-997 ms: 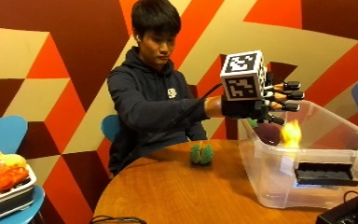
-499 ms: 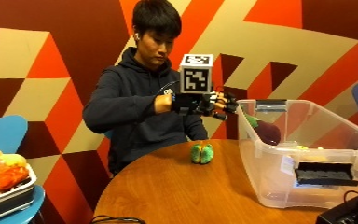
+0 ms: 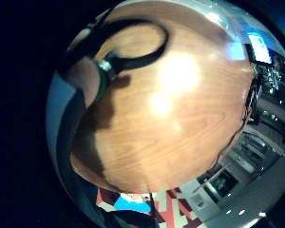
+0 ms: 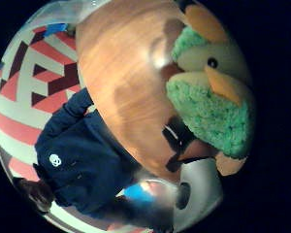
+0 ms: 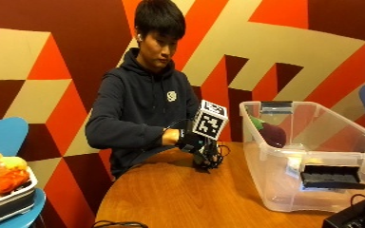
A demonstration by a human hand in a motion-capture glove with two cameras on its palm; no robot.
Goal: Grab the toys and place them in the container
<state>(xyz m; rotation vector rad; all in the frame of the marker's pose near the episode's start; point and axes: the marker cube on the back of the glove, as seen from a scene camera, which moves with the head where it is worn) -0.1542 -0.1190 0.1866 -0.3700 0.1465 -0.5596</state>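
**Gloved hand lowered over the green toy at the table's far edge**

Reaching down to the wooden table (image 5: 182,199), the gloved right hand (image 5: 203,151) is seen in the outside view at the table's far edge, just in front of the seated person's dark hoodie (image 5: 138,109). The hand is pointed downward, and the green plush toy (image 4: 211,92) is hidden behind it in that view. From the thumb-side palm view, the toy is shown close to the palm: a fuzzy green body with a cream face, a small black eye and orange parts, lying on the wood. A bare fingertip (image 4: 228,165) is seen just beside the toy's green fur, but whether it touches cannot be told. Whether the fingers are curled round the toy or merely spread above it cannot be told from any view. In the little-finger-side palm view, only bare tabletop is shown beneath that edge of the hand, with a black strap of the glove arched across it.

To the right, well apart from the hand, a clear plastic container (image 5: 277,190) is stood on the table. A dark purple toy (image 5: 273,134) and a bit of green are seen inside it, against its far wall. At the left, on a blue chair (image 5: 8,142), a tray (image 5: 8,202) with orange plush toys (image 5: 6,173) is placed.
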